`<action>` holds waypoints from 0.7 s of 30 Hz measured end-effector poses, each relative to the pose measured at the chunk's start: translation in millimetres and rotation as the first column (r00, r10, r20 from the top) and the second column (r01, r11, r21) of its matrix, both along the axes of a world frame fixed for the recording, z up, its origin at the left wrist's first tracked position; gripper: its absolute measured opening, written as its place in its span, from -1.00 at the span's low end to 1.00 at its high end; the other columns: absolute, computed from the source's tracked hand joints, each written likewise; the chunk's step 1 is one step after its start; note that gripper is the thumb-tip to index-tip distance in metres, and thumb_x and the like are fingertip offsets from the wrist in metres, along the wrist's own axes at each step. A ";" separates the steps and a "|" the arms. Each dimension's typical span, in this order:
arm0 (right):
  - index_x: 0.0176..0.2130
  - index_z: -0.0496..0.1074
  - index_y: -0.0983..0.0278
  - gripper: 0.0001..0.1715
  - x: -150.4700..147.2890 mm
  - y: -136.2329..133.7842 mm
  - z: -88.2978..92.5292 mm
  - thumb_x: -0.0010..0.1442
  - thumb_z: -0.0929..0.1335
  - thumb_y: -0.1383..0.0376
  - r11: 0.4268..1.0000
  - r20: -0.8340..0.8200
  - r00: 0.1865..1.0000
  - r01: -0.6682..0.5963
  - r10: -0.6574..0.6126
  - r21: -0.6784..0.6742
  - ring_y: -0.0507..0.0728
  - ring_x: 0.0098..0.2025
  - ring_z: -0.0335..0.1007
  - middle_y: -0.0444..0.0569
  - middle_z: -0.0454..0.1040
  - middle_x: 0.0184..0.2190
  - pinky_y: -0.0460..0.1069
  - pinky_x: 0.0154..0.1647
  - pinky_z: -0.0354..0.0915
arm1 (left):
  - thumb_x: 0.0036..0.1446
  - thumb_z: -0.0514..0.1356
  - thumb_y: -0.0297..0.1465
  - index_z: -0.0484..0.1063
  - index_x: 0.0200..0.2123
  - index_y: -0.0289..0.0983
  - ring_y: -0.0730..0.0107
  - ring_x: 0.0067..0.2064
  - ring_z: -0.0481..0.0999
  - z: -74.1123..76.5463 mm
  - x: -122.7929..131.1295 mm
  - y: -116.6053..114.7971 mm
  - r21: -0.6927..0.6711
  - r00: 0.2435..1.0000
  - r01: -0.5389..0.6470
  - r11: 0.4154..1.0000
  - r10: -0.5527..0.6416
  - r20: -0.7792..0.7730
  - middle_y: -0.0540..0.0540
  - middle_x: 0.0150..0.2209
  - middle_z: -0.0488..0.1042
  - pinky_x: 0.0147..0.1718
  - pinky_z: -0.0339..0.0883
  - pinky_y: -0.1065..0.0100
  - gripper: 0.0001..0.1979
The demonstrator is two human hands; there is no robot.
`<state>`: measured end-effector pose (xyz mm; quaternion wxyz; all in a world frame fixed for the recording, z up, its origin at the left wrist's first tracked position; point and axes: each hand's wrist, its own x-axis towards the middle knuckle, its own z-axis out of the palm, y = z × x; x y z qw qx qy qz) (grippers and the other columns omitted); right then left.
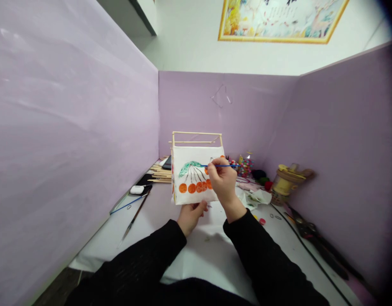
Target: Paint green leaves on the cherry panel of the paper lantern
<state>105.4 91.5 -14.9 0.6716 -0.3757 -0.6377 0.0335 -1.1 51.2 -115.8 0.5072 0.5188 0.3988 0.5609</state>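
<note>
My left hand is closed on the lower edge of a box-shaped wooden stick frame with white panels, holding it tilted up above the table. On the front white panel there is a green painted leaf shape, dark thin stems and a row of orange round fruits. A thin blue paintbrush is pinched in my right hand. Its tip lies at the right end of the green leaf; whether it touches the panel I cannot tell. My right hand hides part of the panel's right side.
Left on the white cloth lie a brown-handled brush, a blue brush, a white earbud case and wooden sticks. Right are crumpled tissue, a jar of coloured beads, a yellow-banded holder and dark-handled tools.
</note>
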 end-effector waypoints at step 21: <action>-0.44 0.34 0.24 -0.86 2.5 1.3 2.3 0.13 0.29 0.27 1.000 -0.027 1.000 0.004 -0.004 -0.018 0.00 -0.54 0.31 -0.18 0.39 -0.57 -0.10 -0.46 0.23 | -0.18 0.29 0.08 0.37 -0.54 -0.30 0.52 -0.58 0.22 -0.8 1.2 0.5 -0.007 0.999 -0.003 1.000 0.004 0.039 -0.02 -0.59 0.36 -0.55 0.13 0.40 -0.48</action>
